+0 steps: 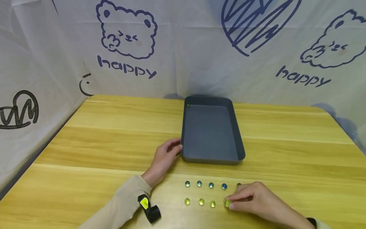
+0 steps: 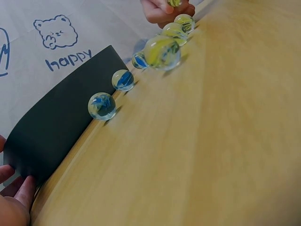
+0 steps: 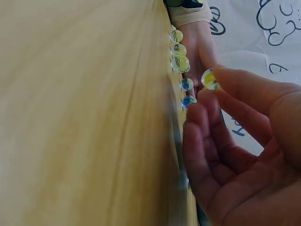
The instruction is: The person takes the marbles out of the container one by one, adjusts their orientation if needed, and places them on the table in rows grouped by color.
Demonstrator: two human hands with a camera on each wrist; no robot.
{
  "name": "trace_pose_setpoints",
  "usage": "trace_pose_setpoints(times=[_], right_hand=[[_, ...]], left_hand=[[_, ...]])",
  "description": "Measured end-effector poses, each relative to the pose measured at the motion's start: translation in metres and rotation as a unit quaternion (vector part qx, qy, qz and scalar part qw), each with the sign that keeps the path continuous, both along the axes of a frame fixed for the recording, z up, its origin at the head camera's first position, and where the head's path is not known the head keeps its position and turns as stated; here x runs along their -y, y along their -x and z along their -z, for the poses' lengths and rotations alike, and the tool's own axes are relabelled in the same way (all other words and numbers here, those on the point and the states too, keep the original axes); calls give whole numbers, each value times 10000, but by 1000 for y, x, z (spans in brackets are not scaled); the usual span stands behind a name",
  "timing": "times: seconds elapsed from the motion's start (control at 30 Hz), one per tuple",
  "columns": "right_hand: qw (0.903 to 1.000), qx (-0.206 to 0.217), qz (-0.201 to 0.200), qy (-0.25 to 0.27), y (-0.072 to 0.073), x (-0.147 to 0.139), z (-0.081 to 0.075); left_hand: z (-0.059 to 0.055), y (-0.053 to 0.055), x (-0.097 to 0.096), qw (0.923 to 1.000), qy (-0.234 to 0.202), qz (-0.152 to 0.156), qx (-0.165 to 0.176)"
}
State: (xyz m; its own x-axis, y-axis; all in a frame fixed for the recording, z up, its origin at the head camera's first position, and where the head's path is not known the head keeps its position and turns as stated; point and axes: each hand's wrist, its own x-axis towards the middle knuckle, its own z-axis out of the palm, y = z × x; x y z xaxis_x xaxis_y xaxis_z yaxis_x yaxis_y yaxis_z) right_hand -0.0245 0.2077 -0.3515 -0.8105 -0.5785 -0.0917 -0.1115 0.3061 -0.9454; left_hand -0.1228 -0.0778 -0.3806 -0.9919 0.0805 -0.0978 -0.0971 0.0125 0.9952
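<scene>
My right hand (image 1: pixel 258 200) pinches a clear marble with a yellow swirl (image 3: pixel 210 79) between thumb and fingertip, at the right end of a row of yellow marbles (image 1: pixel 201 202). In the right wrist view its other fingers are bent below the marble. A row of blue-swirled marbles (image 1: pixel 211 185) lies just behind the yellow row, its rightmost one partly hidden by my right hand. My left hand (image 1: pixel 164 159) rests its fingertips against the left wall of a dark grey rectangular tray (image 1: pixel 211 161), near its front corner. One small marble (image 1: pixel 188 106) sits in the tray's far left corner.
The wooden table (image 1: pixel 286 152) runs back to a white cloth (image 1: pixel 194 63) with marker drawings, which also hangs along the left side. A black device with a yellow label (image 1: pixel 145 203) is strapped at the left sleeve cuff.
</scene>
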Motion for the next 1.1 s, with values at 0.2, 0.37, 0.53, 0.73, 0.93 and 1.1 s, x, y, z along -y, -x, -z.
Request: trace_pose_setpoints(times=[0.2,0.37,0.53,0.73,0.93,1.1], right_hand=[[9999,50,-81,-37,-1,-1,1],[9999,-55,-112,-110,0,0,3],[9996,-135,-150,-173,0,1,5],[9987,-38,-25,-508,2,3,2],[9978,-184,-52,-641,2,1,3],[9968,-365,-38,-713,2,1,4]], left_hand=[[-1,-1,1,10000,13,12,5],[-1,-1,2,10000,32,-7,-19],[1,-2,3,10000,45,0,11],[0,0,3,10000,3,39,-84],[2,-1,2,10000,10,33,4],[1,0,0,10000,-8,31,-51]])
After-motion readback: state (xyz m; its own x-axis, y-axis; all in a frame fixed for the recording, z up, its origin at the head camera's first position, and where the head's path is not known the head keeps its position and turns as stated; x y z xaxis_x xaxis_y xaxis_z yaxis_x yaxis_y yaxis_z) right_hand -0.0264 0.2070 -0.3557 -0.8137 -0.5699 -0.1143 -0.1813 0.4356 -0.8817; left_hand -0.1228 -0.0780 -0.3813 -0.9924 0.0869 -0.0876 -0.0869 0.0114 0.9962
